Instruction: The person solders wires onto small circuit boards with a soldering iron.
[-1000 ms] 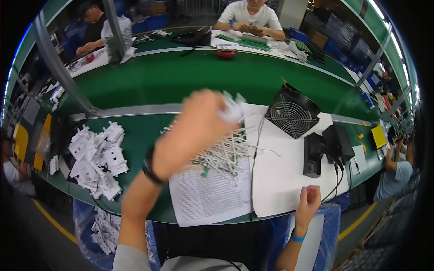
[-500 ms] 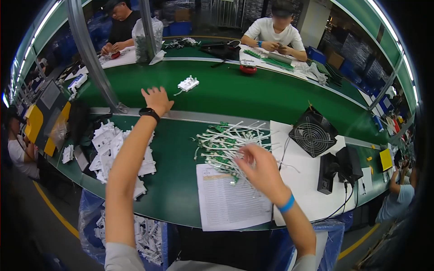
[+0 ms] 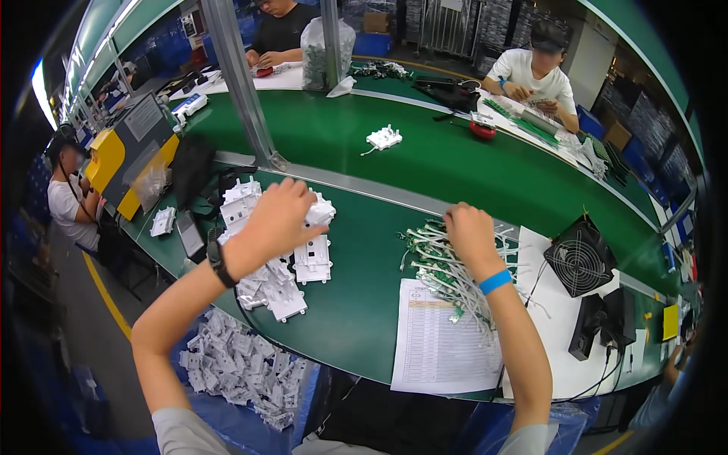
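My left hand (image 3: 282, 221) is over a pile of white plastic housings (image 3: 274, 288). Its thumb and fingers are apart on either side of one housing (image 3: 321, 208) at the top right of the pile; a firm hold does not show. To the right, my right hand (image 3: 472, 236) is at the far side of a heap of small green circuit boards with white cables (image 3: 444, 265). Its fingertips are pinched together there, and what lies between them is hidden. A white housing with a short cable (image 3: 384, 138) lies by itself on the green belt (image 3: 318, 129).
A printed sheet (image 3: 440, 349) lies in front of the cable heap. Right of it stand a black fan (image 3: 579, 262) and black power boxes (image 3: 588, 326). A metal post (image 3: 241, 83) rises at the belt's edge. Below the bench is a blue-lined bin (image 3: 309, 394) of white parts. Co-workers sit across the belt.
My left hand has come back from the belt to the housing pile. My right hand has shifted to the heap's far side, its fingers closing. The whole view has swung left.
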### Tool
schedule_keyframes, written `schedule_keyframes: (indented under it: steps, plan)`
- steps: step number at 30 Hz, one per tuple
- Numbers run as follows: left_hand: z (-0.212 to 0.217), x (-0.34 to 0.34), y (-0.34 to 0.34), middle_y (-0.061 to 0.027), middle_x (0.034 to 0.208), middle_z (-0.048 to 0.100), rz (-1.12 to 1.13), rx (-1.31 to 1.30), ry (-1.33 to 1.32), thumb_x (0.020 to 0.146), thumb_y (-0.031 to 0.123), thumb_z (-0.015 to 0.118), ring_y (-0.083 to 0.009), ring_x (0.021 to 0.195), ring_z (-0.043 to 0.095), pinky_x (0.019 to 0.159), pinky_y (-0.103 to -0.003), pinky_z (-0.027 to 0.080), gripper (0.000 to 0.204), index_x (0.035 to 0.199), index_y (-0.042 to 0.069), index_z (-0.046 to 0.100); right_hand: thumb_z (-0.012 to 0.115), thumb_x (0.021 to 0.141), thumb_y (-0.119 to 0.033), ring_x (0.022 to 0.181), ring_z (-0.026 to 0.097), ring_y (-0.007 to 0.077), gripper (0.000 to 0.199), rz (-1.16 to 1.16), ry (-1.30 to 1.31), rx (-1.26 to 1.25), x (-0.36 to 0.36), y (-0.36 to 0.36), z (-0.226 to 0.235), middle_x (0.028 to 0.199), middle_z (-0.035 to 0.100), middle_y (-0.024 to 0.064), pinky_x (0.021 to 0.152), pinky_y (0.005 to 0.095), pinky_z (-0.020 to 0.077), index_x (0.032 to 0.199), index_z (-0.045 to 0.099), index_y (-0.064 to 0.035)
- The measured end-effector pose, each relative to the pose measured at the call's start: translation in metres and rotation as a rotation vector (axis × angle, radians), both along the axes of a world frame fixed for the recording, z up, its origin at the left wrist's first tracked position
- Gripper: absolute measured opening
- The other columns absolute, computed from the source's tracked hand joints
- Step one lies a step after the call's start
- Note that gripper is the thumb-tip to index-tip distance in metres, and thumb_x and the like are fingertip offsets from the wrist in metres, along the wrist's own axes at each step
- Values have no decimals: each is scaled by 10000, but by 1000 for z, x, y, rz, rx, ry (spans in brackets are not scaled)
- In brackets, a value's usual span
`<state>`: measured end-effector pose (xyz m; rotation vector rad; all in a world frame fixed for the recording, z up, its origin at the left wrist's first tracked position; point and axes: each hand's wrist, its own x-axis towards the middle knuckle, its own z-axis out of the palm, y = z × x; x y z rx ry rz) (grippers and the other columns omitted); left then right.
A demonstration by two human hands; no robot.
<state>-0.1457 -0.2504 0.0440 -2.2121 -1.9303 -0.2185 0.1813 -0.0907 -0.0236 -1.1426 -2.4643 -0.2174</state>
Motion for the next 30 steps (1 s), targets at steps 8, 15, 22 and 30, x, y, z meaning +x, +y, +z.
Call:
schedule_keyframes:
  steps: [8, 15, 22, 30]
  plan:
    - [-29, 41, -22, -179, 962, 713, -17, -218, 183, 695, 545, 808, -328, 1008, 654, 909, -445, 463, 595, 953, 16, 726, 579, 986, -46, 726, 674, 303, 127, 94, 750, 239, 26, -26, 60, 877, 663, 131, 644, 364, 528, 1079, 666, -49]
    - [-60, 61, -27, -183, 847, 693, -107, -97, -22, 711, 66, 709, -349, 889, 671, 738, -460, 548, 151, 841, -4, 681, 478, 1081, -141, 731, 616, 117, 234, 60, 1226, 255, 88, -37, 99, 879, 642, 68, 676, 254, 490, 1173, 643, -2]
    - [-48, 78, -11, -217, 965, 695, -98, -163, -335, 774, 0, 625, -368, 916, 678, 812, -458, 550, 332, 1101, -4, 681, 473, 1087, -163, 708, 605, 106, 260, 160, 1230, 347, 116, -89, 135, 878, 659, 82, 641, 237, 476, 1163, 648, 14]
    - [-13, 135, -12, -148, 1283, 684, -145, -562, -1463, 938, -55, 479, -142, 997, 676, 842, -278, 553, 601, 1517, 57, 362, 562, 955, 31, 656, 614, 150, 338, 343, 886, -225, 85, -154, 90, 794, 656, 84, 598, 285, 488, 1264, 658, -66]
